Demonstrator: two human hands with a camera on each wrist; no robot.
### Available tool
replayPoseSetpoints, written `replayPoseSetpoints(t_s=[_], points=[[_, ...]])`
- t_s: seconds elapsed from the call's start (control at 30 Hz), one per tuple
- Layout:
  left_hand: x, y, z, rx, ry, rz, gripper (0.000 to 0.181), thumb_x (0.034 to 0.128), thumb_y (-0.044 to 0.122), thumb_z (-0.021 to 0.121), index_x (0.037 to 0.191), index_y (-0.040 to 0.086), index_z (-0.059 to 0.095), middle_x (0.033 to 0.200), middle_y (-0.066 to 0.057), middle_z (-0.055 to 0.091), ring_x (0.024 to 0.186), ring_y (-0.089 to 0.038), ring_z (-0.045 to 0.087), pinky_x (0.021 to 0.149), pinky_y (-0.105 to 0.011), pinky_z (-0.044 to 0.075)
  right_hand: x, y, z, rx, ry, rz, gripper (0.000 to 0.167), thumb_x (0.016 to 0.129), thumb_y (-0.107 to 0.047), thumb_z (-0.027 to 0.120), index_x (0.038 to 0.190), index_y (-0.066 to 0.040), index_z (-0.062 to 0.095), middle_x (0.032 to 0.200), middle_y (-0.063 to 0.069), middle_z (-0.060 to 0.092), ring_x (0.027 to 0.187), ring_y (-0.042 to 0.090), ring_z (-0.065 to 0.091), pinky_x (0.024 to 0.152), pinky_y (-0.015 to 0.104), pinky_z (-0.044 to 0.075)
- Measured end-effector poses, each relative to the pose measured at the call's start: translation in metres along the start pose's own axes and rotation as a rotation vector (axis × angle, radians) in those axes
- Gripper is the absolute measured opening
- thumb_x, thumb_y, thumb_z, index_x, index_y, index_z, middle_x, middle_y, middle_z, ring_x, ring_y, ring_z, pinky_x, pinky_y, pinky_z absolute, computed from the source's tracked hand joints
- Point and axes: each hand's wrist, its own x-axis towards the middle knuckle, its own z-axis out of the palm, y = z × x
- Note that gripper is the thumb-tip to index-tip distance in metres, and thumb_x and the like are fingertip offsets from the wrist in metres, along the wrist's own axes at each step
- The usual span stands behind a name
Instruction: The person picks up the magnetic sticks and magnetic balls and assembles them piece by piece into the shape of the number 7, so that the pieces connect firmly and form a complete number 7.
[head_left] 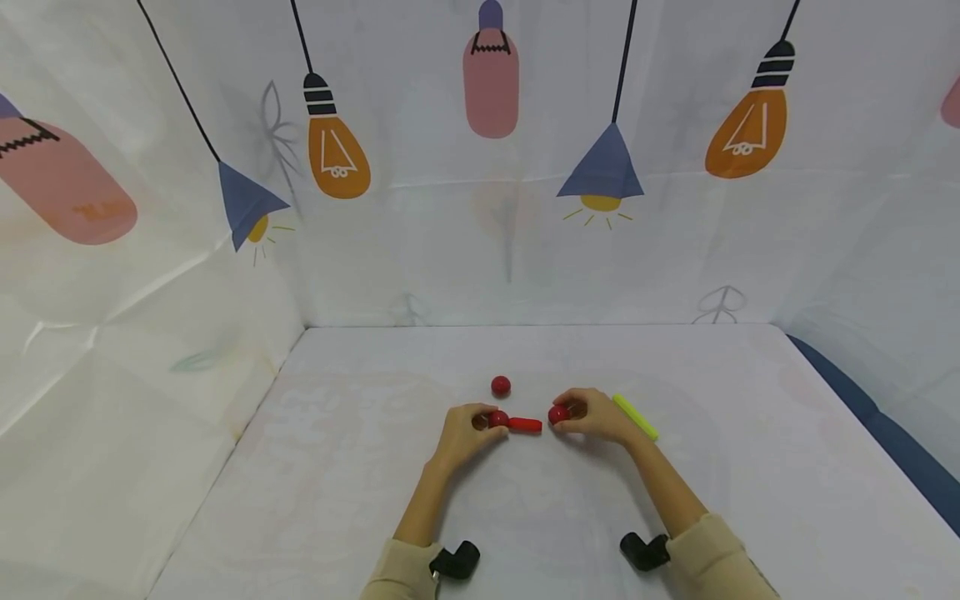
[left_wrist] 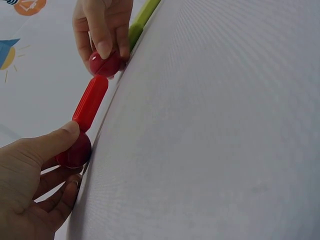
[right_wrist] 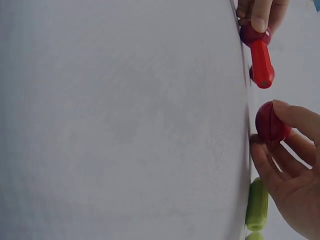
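My left hand [head_left: 461,437] pinches a dark red ball [head_left: 497,419] between thumb and fingers, low over the white table. A bright red rod [head_left: 525,425] extends from that ball toward the right; in the left wrist view the rod [left_wrist: 90,103] meets the ball [left_wrist: 76,151] beside the thumb. Another dark red ball [head_left: 557,414] is pinched by my right hand [head_left: 596,417], just off the rod's free end. The right wrist view shows a gap between this ball [right_wrist: 271,123] and the rod [right_wrist: 261,65], and a groove across the ball.
A third red ball [head_left: 501,386] lies on the table [head_left: 337,467] behind the left hand's ball. A yellow-green stick [head_left: 635,417] lies right of my right hand, close to its wrist. A printed curtain [head_left: 420,233] stands along the table's back edge.
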Motion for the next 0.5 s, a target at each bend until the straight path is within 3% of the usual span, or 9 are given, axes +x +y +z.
replayPoseSetpoints(t_s=[0.17,0.5], points=[[-0.0002,-0.0010,0.0002,-0.018,0.011,0.014,0.034,0.0756,0.021,0.079,0.101,0.000,0.070,0.085,-0.007,0.068,0.073,-0.013,0.058,0.065,-0.023,0.049,-0.0028,-0.0007,0.0001,0.000,-0.023,-0.007,0.039,0.080,-0.016,0.074,0.112,0.002,0.061,0.103,0.010,0.064,0.093,0.024,0.059,0.080,0.038,0.051],[-0.0008,0.0002,0.0004,-0.016,0.006,-0.015,0.034,0.0757,0.021,0.079,0.101,0.001,0.070,0.086,-0.006,0.068,0.074,-0.014,0.058,0.066,-0.022,0.048,-0.0056,0.0009,0.0029,-0.034,-0.046,-0.053,0.041,0.081,-0.017,0.073,0.116,0.003,0.061,0.106,0.012,0.064,0.093,0.023,0.057,0.082,0.037,0.050]])
